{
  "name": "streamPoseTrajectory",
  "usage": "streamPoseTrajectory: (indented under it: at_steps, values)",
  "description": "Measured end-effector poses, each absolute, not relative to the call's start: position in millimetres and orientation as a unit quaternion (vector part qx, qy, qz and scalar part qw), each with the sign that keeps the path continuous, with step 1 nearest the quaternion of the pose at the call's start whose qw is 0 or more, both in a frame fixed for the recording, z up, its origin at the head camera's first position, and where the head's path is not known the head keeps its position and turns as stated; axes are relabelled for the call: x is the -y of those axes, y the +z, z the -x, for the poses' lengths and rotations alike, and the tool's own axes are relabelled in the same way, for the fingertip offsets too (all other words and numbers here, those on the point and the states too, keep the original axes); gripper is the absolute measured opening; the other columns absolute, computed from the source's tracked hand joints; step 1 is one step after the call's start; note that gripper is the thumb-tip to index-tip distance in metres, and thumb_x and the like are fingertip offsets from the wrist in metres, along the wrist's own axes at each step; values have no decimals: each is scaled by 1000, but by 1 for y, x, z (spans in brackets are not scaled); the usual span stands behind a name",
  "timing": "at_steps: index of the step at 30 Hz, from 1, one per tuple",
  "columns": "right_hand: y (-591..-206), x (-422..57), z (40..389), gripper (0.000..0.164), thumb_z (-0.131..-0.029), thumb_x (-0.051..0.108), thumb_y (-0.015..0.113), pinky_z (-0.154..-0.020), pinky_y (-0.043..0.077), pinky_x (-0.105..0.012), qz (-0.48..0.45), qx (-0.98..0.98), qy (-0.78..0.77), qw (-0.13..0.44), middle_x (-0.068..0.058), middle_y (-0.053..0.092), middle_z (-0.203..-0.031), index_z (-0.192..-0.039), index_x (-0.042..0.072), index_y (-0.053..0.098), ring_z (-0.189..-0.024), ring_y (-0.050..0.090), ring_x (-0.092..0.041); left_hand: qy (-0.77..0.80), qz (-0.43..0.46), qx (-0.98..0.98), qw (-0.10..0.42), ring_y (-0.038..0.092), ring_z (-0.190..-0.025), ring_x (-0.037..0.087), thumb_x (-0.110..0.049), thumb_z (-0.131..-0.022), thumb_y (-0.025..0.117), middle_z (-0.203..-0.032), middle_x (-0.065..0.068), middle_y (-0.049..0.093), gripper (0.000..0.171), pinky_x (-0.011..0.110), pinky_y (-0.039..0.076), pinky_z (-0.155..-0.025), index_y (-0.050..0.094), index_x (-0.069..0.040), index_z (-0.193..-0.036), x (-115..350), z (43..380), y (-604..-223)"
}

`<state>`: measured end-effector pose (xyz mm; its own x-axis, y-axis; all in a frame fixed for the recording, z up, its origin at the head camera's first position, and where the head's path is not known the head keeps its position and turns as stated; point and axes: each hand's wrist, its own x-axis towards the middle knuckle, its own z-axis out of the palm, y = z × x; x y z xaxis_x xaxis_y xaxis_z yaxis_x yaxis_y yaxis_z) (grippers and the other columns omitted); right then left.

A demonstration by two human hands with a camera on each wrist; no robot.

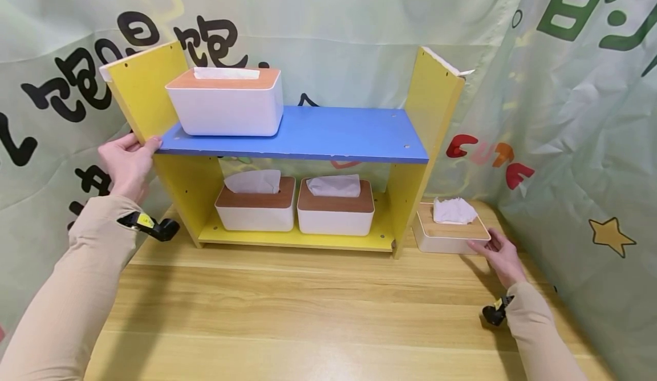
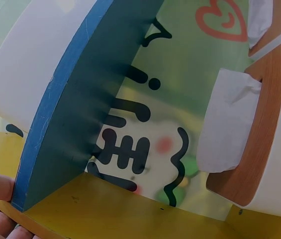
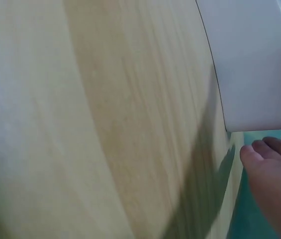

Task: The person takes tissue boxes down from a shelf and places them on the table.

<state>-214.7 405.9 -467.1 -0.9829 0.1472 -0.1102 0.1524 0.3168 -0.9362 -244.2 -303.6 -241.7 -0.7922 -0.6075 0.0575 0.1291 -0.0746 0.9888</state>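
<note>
A yellow and blue two-tier shelf (image 1: 349,133) stands at the back of the table. My left hand (image 1: 126,161) grips its left side panel, the thumb by the end of the blue board and the fingers outside the yellow panel. To the right of the shelf, a white tissue box with a wooden lid (image 1: 445,245) sits on the table, crumpled tissue sticking out. My right hand (image 1: 500,257) is at its front right corner. In the right wrist view, the thumb is by the box's front face, while the fingers show a gap from its end.
On the blue board, at the left, stands a larger tissue box (image 1: 231,107). Two more, a left tissue box (image 1: 256,217) and a right tissue box (image 1: 336,221), sit side by side on the bottom tier. Printed cloth (image 1: 564,130) hangs behind and beside the wooden table (image 1: 308,301).
</note>
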Motion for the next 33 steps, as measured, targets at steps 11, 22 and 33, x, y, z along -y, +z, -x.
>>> streamPoseTrajectory:
  at_steps: [11,22,33]
  values:
    - [-462,-399,214,99,-100,35,60,-127,-3,-50,-101,-796,-596,-14,-18,-18,-165,-159,4,-15,-153,-14,-38,-703,-199,634,254,66,-70,-5,-6,-86,76,-63,-19,65,54,6,51,-69,60,-4,-138,303,244,-241]
    - [-452,-392,210,100,-101,41,56,-128,-1,-51,-134,-804,-579,-29,-17,-19,-165,-157,5,-18,-155,-13,-37,-704,-195,632,258,65,-68,-5,-5,-86,75,-61,-19,65,54,5,51,-66,60,-3,-137,302,243,-240]
    - [-440,-379,208,98,-101,45,54,-129,-3,-45,-146,-788,-595,-60,-14,-17,-167,-159,6,-15,-156,-12,-33,-708,-190,626,266,65,-66,-5,-3,-85,76,-72,-16,72,51,7,51,-65,63,-3,-134,303,242,-241]
